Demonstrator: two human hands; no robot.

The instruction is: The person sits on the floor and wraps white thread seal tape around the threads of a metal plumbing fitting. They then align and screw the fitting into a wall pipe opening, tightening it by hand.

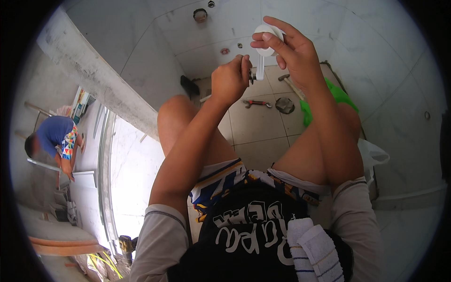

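Note:
My right hand (300, 56) is raised in front of me, closed around a roll of white tape (266, 50), with fingers on both sides of it. A strip of the tape (260, 68) runs down from the roll to a small metal fitting (252, 76). That fitting is pinched in my left hand (229, 80), whose fist hides most of it. Below the hands, an adjustable wrench (257, 103) with a red handle lies on the tiled floor (256, 127). Beside it is a round dark drain opening (284, 105).
A hammer (292, 86) and a green bag (340, 96) lie by my right leg. Pipe outlets (225, 50) and a round hole (200, 15) mark the tiled wall. Left, beyond a rough doorway edge (94, 61), another person (56, 134) bends over. A towel (317, 249) hangs on my front.

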